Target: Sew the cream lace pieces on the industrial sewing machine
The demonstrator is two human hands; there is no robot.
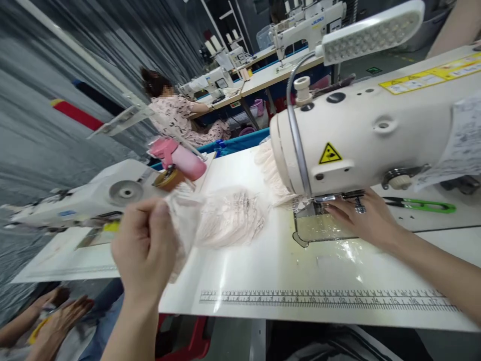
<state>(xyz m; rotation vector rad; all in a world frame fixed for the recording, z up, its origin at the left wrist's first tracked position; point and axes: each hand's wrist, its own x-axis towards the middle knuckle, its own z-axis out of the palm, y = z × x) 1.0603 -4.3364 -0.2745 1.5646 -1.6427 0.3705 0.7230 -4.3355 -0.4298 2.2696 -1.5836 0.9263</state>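
My left hand is raised over the table's left front corner, fingers closed on a piece of pale lace fabric, blurred by motion. A pile of similar pale pink lace pieces lies on the white table just beyond it. My right hand rests flat on the needle plate under the head of the cream sewing machine, fingers next to the presser foot. More lace is heaped behind the machine head.
Green-handled scissors lie right of the machine. A pink bottle and another sewing machine stand at left. A printed ruler runs along the table's front edge. A seated person works beyond; another person's hands show lower left.
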